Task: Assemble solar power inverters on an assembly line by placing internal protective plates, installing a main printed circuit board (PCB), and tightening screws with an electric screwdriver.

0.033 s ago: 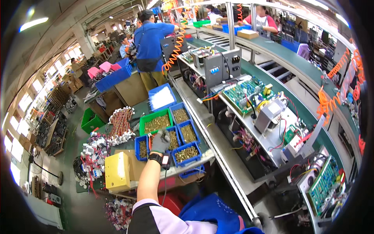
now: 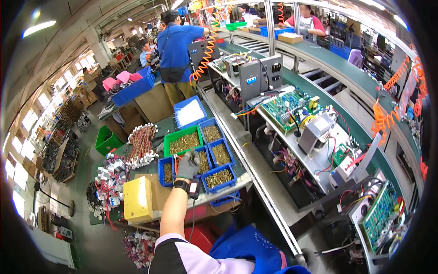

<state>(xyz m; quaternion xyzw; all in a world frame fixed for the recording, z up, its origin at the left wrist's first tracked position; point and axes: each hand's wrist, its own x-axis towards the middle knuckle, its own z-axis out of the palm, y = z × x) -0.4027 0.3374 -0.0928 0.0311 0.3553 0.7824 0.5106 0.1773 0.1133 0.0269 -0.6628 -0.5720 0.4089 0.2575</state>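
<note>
1. Left hand: fingers curled over the bins; can't tell if you're gripping anything.
2. Brass bits right of and beyond those fingers, probably binned for sorting, quick reach.
3. Right hand: can't tell.

Bright windows at left, greenish floor, lit ceiling lamp

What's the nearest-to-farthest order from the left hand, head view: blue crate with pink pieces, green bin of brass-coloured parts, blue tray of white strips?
From the left hand:
1. Green bin: just beyond it
2. Blue tray: behind the green bin
3. Blue crate: farther back, to the left
</note>
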